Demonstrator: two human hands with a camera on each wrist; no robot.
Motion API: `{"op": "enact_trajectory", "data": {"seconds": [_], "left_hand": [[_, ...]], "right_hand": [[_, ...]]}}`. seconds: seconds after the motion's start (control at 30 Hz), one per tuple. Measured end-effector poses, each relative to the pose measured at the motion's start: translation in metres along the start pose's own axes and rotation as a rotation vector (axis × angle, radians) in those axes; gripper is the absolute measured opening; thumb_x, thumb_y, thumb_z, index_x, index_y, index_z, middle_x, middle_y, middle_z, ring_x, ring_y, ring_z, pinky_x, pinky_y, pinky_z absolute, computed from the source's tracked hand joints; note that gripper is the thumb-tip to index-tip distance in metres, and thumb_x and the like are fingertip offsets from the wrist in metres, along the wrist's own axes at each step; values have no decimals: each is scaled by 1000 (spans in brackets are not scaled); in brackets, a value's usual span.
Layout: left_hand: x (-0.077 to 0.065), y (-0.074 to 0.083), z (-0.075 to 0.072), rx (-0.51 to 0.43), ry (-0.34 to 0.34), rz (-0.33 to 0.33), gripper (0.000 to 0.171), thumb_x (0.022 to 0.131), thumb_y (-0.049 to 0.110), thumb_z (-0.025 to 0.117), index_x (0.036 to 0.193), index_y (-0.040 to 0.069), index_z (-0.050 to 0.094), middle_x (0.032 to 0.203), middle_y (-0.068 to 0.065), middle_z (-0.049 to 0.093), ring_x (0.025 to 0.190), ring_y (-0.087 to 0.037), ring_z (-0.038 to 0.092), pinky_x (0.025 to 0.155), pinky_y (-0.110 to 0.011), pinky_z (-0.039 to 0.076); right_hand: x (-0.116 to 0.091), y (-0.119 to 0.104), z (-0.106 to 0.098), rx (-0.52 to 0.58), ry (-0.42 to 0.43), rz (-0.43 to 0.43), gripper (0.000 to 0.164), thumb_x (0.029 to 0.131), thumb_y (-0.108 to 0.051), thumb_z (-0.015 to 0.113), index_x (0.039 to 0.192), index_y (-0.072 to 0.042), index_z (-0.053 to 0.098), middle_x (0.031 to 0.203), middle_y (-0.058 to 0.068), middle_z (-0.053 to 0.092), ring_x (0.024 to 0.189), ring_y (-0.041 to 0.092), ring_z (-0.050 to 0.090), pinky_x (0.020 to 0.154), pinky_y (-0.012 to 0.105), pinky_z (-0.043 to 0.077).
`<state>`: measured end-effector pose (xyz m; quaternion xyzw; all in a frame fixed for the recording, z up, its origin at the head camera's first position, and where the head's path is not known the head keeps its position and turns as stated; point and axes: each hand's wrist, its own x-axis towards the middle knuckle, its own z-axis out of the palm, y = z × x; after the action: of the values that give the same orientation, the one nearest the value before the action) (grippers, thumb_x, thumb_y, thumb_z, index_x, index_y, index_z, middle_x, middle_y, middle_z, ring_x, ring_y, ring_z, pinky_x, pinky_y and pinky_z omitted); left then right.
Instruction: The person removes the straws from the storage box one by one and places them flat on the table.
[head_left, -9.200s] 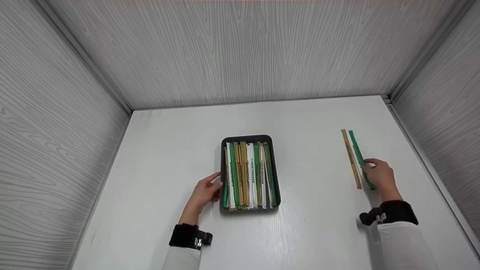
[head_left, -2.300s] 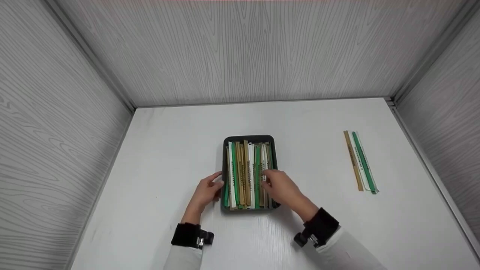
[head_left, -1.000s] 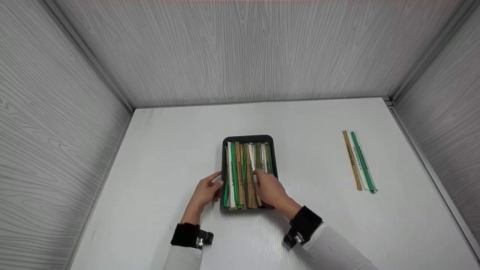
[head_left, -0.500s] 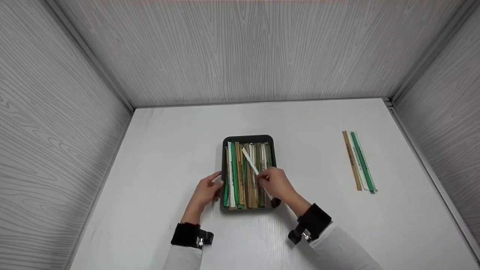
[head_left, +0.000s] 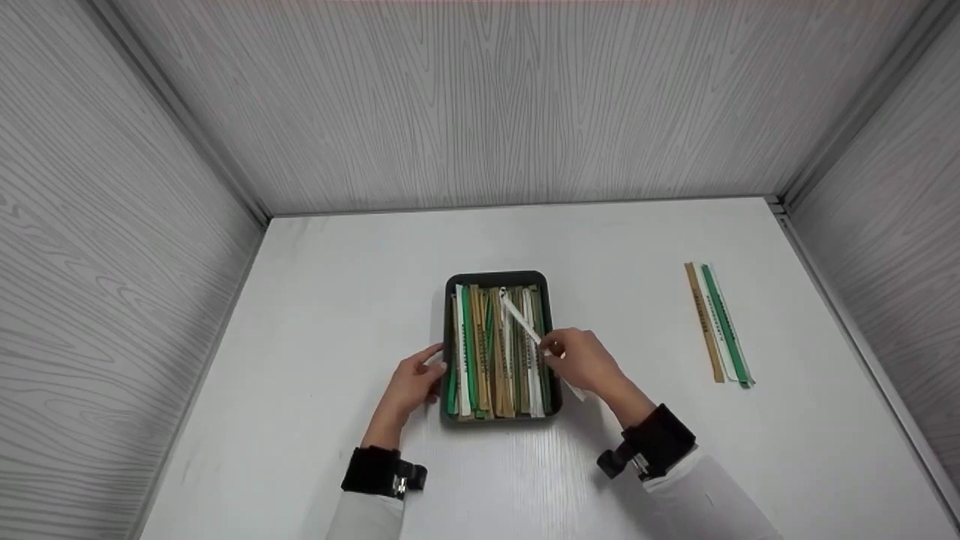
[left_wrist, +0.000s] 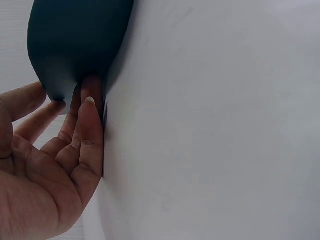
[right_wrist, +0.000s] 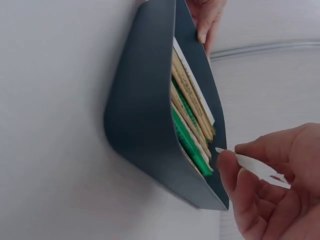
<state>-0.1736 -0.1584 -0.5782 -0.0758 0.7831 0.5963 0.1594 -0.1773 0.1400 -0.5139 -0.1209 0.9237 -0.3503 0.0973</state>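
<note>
A dark deep tray full of long, printed paper-wrapped straws in green, brown and white stands mid-table. My left hand touches the outside of its left wall, some fingertips low by the table in the left wrist view. My right hand pinches one white paper-wrapped straw between thumb and fingertips. The straw slants across the tray's right rim, its near end out past the wall. In the right wrist view the held straw hangs just outside the tray's opening.
At the right of the white table lie several straws side by side: a brown straw, a white straw and a green straw, with more white beside the green. Grey wood-grain panels wall the table on the back and both sides.
The straws at the right were being laid out earlier. My right hand has since come to the tray, pulled up a white straw and drawn it rightward over the rim. My left hand has stayed put.
</note>
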Motion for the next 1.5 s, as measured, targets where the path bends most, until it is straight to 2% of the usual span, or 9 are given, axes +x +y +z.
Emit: {"op": "enact_trajectory", "data": {"seconds": [0.17,0.3,0.43,0.63,0.83,0.97,1.1,1.5], "left_hand": [[0,0,0,8,-4,9,46,100,17,57,145,12,49,83,-10,64,67,-20,60,59,-31,49],[-1,2,0,11,-6,5,46,100,17,57,145,14,50,82,-11,64,67,-21,60,59,-31,49],[-1,1,0,1,-11,14,46,100,17,57,146,14,49,84,-11,64,67,-20,59,58,-31,48],[0,-1,1,-3,-8,23,46,101,18,57,146,12,49,85,-11,65,66,-19,59,57,-31,48],[0,1,1,-12,-3,11,46,100,17,56,145,14,50,87,-12,63,67,-19,59,58,-30,48],[-1,1,2,-13,0,7,45,100,17,56,145,14,50,87,-12,63,68,-20,59,59,-31,48],[-2,1,2,-8,-2,15,45,100,16,56,145,14,50,86,-12,63,67,-20,59,59,-32,49],[-4,2,2,-8,13,10,45,100,17,57,144,16,52,86,-11,63,69,-21,59,59,-32,48]], "right_hand": [[-10,19,-30,16,133,45,27,93,-4,63,120,-3,66,92,11,69,68,17,67,60,34,51],[-18,49,-57,-25,253,90,28,93,-5,64,121,-1,62,95,17,69,72,22,69,63,38,52],[-27,85,-84,-110,329,168,30,93,-7,62,121,4,58,100,24,67,80,32,67,65,44,51],[-43,131,-118,-161,367,319,32,94,-8,58,122,7,60,108,26,65,84,37,65,62,42,50],[-59,172,-146,-151,335,453,38,94,-9,47,128,6,56,117,27,60,92,40,62,60,39,48],[-66,190,-155,-123,298,523,42,94,-9,42,132,5,52,122,27,56,99,43,58,62,41,47],[-67,200,-154,-89,306,572,44,92,-11,43,132,4,53,123,26,57,100,41,58,61,39,47],[-61,210,-148,-44,318,610,45,92,-16,51,132,2,55,123,25,60,98,36,61,59,34,46]]}}
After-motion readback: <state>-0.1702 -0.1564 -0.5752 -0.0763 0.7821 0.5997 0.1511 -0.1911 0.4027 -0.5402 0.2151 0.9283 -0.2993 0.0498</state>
